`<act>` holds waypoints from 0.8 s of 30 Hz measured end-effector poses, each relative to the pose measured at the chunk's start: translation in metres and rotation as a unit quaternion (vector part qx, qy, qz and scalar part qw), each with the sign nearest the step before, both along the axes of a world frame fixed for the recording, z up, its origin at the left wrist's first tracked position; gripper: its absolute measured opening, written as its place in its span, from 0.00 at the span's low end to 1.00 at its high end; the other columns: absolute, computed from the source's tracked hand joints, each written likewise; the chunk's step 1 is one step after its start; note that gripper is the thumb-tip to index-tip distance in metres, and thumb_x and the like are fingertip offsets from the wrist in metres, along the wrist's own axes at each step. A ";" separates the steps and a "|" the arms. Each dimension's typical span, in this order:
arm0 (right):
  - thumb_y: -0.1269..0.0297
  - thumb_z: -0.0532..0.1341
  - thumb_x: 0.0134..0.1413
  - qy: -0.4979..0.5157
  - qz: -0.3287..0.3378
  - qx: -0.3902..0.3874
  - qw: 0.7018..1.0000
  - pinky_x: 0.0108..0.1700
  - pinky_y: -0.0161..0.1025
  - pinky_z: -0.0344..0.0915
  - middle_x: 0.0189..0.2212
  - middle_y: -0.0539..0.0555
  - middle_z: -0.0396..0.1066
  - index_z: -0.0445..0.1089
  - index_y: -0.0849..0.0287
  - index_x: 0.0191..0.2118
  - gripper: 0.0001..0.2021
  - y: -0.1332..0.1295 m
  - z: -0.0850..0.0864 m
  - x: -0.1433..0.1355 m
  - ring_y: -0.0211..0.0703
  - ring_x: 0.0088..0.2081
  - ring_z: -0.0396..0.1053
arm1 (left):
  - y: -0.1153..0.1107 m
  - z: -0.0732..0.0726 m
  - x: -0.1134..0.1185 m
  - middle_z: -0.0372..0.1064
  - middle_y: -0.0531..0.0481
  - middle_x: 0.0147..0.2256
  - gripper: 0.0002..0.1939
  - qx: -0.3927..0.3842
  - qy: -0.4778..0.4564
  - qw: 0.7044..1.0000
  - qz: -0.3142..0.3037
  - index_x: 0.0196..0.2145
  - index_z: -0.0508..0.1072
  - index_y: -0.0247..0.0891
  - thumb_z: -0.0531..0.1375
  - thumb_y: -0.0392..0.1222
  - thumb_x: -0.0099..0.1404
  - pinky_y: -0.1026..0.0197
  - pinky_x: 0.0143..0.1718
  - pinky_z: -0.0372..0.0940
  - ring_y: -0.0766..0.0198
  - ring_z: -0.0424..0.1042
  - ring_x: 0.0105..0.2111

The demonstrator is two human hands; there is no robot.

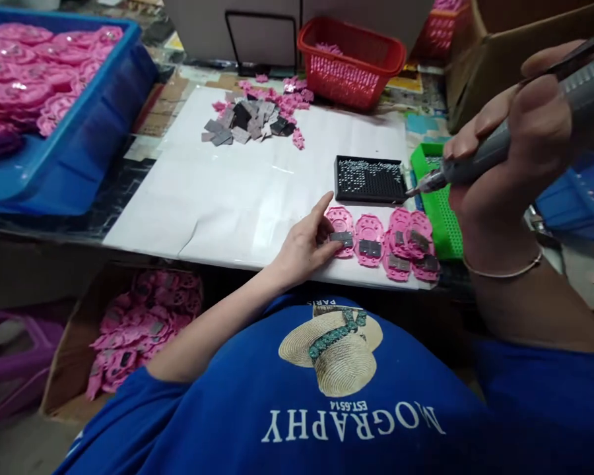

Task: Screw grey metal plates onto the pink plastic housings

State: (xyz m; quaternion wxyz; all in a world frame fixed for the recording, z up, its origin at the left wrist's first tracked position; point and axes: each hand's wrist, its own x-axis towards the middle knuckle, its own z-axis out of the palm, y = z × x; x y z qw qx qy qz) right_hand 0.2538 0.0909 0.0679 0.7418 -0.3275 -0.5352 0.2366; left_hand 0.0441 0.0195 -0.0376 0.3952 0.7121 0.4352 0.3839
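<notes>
My right hand (pixel 519 138) is wrapped round a grey electric screwdriver (pixel 480 158), whose tip is at the right front corner of a black tray (pixel 371 181) holding small shiny screws. My left hand (pixel 304 247) rests at the front edge of the white board, index finger stretched out and thumb apart from it. The thumb touches the leftmost pink plastic part (pixel 339 219), near its dark grey rectangular piece (pixel 342 239). A similar pink part (pixel 369 229) lies to its right, and several more are stacked (pixel 408 241) beyond that.
Grey rectangular pieces (pixel 247 119) and small pink parts (pixel 297 92) are heaped at the board's back, before a red basket (pixel 351 63). A green tray (pixel 445 218) stands right. Left are a blue bin (pixel 103 125) of pink parts and, below, a filled cardboard box (pixel 69 356).
</notes>
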 end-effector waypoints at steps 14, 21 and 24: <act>0.37 0.64 0.46 -0.106 0.088 -0.084 0.987 0.20 0.46 0.66 0.24 0.48 0.61 0.65 0.38 0.42 0.20 -0.034 -0.040 -0.074 0.48 0.23 0.68 | -0.004 0.002 0.000 0.64 0.45 0.49 0.41 0.038 -0.012 0.999 0.026 0.68 0.47 0.44 0.60 0.37 0.62 0.58 0.40 0.70 0.66 0.66 0.33; 0.44 0.62 0.52 -0.068 0.042 -0.008 0.997 0.16 0.37 0.61 0.28 0.47 0.60 0.70 0.41 0.44 0.15 -0.029 -0.036 -0.068 0.33 0.18 0.61 | -0.027 -0.001 -0.007 0.69 0.41 0.44 0.14 0.233 0.114 0.964 0.058 0.52 0.67 0.34 0.54 0.38 0.70 0.56 0.41 0.71 0.60 0.70 0.41; 0.45 0.55 0.60 -0.035 0.081 -0.015 0.996 0.18 0.32 0.62 0.32 0.44 0.64 0.70 0.38 0.47 0.14 -0.019 -0.034 -0.056 0.30 0.24 0.69 | -0.036 -0.005 -0.007 0.71 0.38 0.51 0.13 0.334 0.187 0.924 -0.024 0.52 0.67 0.33 0.51 0.34 0.72 0.52 0.46 0.71 0.57 0.72 0.48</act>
